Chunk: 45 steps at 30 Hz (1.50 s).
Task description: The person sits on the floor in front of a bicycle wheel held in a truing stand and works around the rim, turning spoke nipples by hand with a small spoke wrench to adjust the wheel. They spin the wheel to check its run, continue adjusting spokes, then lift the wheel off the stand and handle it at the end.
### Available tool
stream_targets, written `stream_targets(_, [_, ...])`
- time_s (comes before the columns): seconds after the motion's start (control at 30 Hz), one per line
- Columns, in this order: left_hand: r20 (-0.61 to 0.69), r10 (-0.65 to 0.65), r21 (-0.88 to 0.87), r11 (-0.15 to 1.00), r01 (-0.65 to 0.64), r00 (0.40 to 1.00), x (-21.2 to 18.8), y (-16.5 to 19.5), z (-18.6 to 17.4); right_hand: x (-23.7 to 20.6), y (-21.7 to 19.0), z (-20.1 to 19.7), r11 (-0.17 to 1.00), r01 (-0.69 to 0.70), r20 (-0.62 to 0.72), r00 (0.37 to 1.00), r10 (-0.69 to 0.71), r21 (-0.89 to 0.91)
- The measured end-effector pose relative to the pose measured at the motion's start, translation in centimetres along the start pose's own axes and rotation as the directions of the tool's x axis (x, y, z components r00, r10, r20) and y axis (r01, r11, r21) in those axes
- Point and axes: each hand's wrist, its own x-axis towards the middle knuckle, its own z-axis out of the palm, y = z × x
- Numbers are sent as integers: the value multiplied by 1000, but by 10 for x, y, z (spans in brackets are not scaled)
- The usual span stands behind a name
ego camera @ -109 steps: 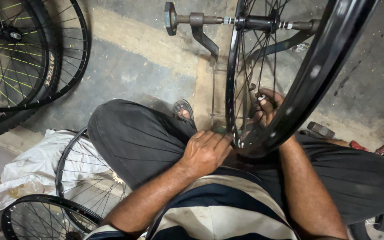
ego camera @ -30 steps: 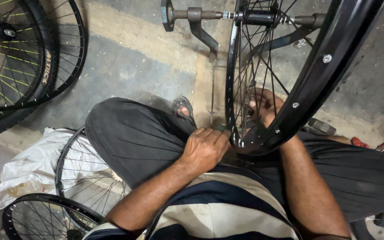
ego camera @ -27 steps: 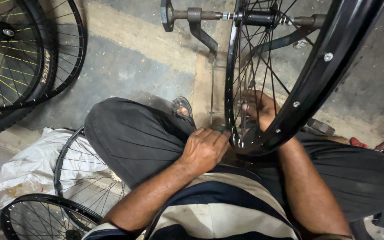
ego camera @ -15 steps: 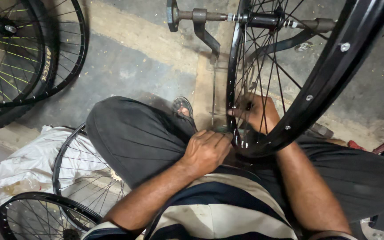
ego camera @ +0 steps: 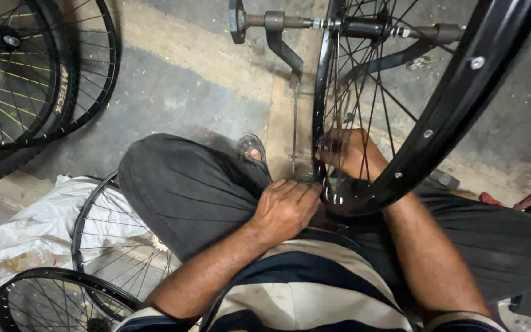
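I sit on the floor (ego camera: pixel 173 86) with a black bicycle wheel (ego camera: pixel 401 123) standing upright in front of me, its hub held on the axle of a metal truing stand (ego camera: pixel 278 31) at 12 o'clock. The wheel's lowest arc sits just above my lap, at about 1 o'clock from my chest.

My left hand (ego camera: pixel 285 209) rests knuckles-up against the bottom of the rim, fingers curled down over the near edge; that grip is closed on the wheel, though what the fingertips pinch underneath is hidden. My right hand (ego camera: pixel 348 150) reaches in from the far side, seen through the spokes (ego camera: pixel 370 92), its fingers bent around the spokes near the rim at 12 o'clock from my left hand. I cannot tell whether that grip is fully closed or whether it holds a small tool.

My left knee in dark trousers (ego camera: pixel 185 190) lies at 9 o'clock of the hands. Beyond it, at 8 o'clock, 2 loose spoked rims (ego camera: pixel 87 246) lie on a white cloth (ego camera: pixel 38 227). At 10 o'clock, 2 wheels with tyres (ego camera: pixel 50 80) rest on the floor. A sandal (ego camera: pixel 250 146) shows just beside the stand's base.
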Motion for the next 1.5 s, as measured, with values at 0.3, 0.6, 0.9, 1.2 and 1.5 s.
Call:
stream_targets(0.3, [-103,21,-149,988,-36,994,35,17,-41,-10,4,0,911,-4,-48,999,26,412])
stream_targets(0.6, [-143,114,-142,981,-135,983,34,29,-46,-17,24,1,775,-22,-304,913,273,631])
stream_targets(0.9, [49,-59,106,993,54,997,0,-5,-5,-9,86,26,872,-65,-408,865,291,486])
stream_targets(1.2, [64,-282,38,959,280,957,25,-34,-20,-3,86,33,927,-293,-333,872,359,234])
stream_targets(1.5, [119,-527,-193,819,540,842,27,-81,9,12,106,60,984,-111,-242,967,74,-141])
